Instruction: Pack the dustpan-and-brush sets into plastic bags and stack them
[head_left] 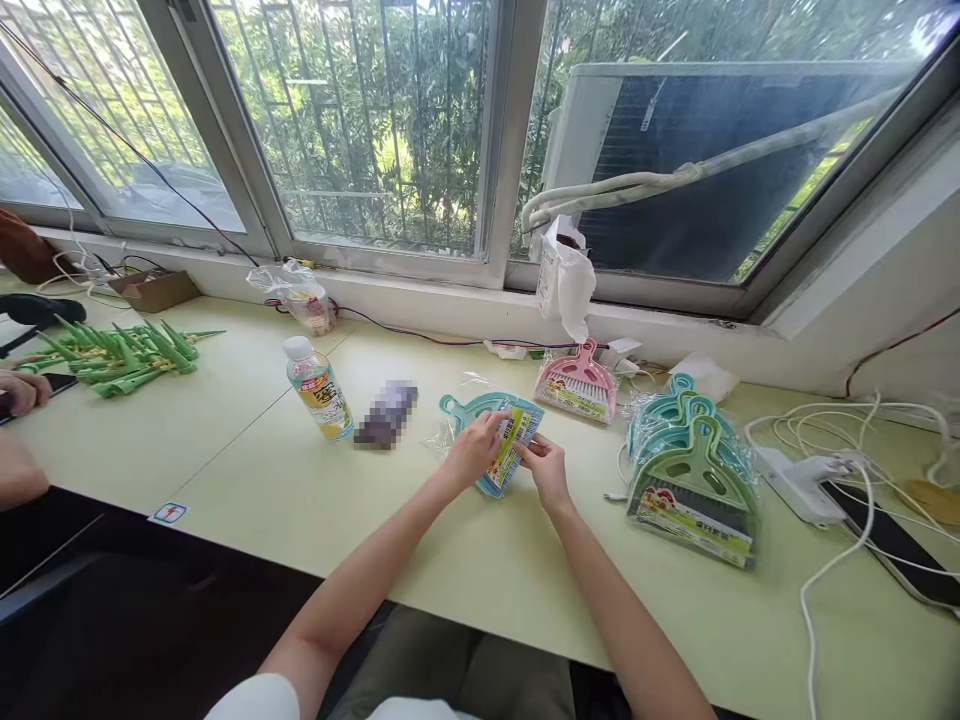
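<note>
In front of me on the table lies a light-blue dustpan (466,410) with a yellow and green printed label, partly in clear plastic wrap. Its handle points to the left. My left hand (474,447) reaches over the top of it, fingers pressed on the label. With fingers bent, my right hand (547,472) pinches the lower right edge of the dustpan. To the right stand several wrapped green and blue dustpans (697,480) in a row, labels facing me. A pink dustpan (577,385) with a white-bristled brush lies farther back.
Left of my hands are a drink bottle (321,392) and a blurred-out dark object (386,415). Green pointed pieces (135,355) lie in a heap near another person's hand (22,388). White cables, a power strip (802,485) and a phone (892,545) occupy the right end.
</note>
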